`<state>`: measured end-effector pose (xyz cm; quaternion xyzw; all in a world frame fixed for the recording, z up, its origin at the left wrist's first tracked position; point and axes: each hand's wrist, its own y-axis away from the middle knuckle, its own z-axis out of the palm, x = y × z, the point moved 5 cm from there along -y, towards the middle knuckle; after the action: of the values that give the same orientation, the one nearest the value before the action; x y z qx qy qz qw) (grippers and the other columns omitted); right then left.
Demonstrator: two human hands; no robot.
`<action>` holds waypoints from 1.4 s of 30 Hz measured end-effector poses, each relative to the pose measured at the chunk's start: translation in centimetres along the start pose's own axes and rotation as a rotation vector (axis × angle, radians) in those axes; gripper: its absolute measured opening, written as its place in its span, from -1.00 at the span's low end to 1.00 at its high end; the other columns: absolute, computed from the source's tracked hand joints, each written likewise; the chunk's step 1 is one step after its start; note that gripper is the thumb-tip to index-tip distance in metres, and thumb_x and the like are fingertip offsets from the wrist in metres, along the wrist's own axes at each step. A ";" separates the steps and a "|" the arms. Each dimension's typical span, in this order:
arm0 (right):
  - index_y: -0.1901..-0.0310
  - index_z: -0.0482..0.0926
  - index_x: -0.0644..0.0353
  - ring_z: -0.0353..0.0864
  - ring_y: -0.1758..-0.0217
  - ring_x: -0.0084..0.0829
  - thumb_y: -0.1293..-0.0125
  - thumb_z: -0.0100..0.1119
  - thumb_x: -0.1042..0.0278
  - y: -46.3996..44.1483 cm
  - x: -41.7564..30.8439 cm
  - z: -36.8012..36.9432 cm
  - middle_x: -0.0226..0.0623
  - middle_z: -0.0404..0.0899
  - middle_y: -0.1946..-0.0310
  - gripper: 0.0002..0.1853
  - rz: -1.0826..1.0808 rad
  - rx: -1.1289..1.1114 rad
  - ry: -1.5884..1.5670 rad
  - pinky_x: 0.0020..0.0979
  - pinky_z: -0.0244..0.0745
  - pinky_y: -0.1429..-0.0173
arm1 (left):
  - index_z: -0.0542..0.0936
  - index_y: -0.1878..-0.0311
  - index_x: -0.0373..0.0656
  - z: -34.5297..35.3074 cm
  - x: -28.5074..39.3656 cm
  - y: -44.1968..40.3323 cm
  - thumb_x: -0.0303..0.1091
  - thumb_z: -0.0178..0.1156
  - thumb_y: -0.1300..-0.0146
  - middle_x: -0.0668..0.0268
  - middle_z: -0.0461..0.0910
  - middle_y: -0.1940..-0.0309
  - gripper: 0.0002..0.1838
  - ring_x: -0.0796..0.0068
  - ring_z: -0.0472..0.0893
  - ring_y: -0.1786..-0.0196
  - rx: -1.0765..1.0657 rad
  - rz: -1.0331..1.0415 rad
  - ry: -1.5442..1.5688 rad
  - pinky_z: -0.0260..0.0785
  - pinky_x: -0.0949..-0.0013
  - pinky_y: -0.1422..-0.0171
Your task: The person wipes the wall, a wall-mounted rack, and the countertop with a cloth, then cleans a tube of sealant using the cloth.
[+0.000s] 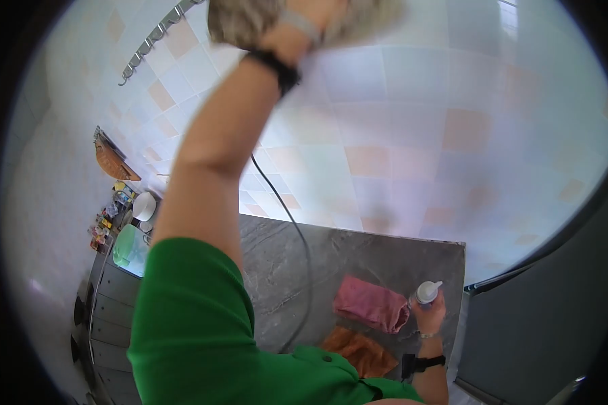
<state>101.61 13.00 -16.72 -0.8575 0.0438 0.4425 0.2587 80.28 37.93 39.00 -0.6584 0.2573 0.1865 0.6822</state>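
My left arm reaches up high, and my left hand point(315, 15) is closed on a grey-brown cloth point(242, 21) at the tiled wall point(398, 128). The top edge of the view cuts off part of that hand and cloth. Low on the right, my right hand point(431, 316) is wrapped round a bottle with a white nozzle cap point(427, 291), held over the grey countertop point(270, 277). Beside it on the counter lies a folded pink cloth point(368, 302). An orange-brown cloth point(361, 351) lies nearer to me, partly hidden by my green sleeve.
A dark cable point(297, 226) runs down across the counter. At the left are a hook rail point(157, 34), a hanging wooden board point(111, 158), a white bowl point(144, 206), a green basin point(124, 244) and several small containers. A dark panel point(540, 331) stands at the right.
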 end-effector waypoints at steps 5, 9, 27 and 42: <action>0.07 0.45 0.25 0.59 0.22 -0.03 0.18 0.46 0.37 0.5 0.6 0.0 -0.07 0.55 0.24 -0.44 0.006 -0.011 -0.143 -0.17 0.50 0.13 | 0.18 -0.40 -0.11 0.3 5.2 21.8 0.15 0.11 -0.21 0.06 0.24 -0.31 -0.20 0.09 0.17 -0.38 -0.470 -0.497 0.941 -0.04 0.16 -0.46; 0.08 0.46 0.25 0.60 0.21 -0.09 0.17 0.47 0.36 0.7 1.6 0.1 -0.10 0.55 0.25 -0.45 -0.024 -0.024 -0.082 -0.20 0.51 0.13 | 0.27 -0.35 -0.10 -1.6 15.4 42.6 0.11 0.07 -0.21 0.00 0.11 -0.38 -0.29 -0.05 0.00 -0.44 -0.589 -0.242 0.313 -0.25 0.01 -0.49; 0.05 0.48 0.21 0.64 0.16 -0.25 0.17 0.44 0.32 1.7 0.5 0.4 -0.17 0.61 0.24 -0.44 0.134 -0.007 -0.218 -0.29 0.52 0.07 | 0.47 -0.16 -0.15 -3.8 8.1 21.5 -0.10 0.15 0.00 0.07 0.40 -0.15 -0.39 -0.01 0.30 -0.26 -0.760 -0.300 0.490 -0.39 -0.75 -0.11; 0.00 0.49 0.25 0.66 0.24 -0.20 0.16 0.40 0.23 1.8 0.3 0.6 -0.11 0.64 0.28 -0.39 0.195 0.217 0.022 -0.24 0.54 0.19 | 0.49 0.01 -0.19 -1.7 -15.2 0.5 -0.06 0.12 -0.09 0.04 0.51 0.04 -0.53 0.10 0.46 -0.10 -0.123 -0.180 0.191 0.17 0.01 -0.26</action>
<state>100.77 11.80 -17.93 -0.8211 0.1772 0.4485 0.3053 67.70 37.57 47.63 -0.7344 0.2490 0.0764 0.6268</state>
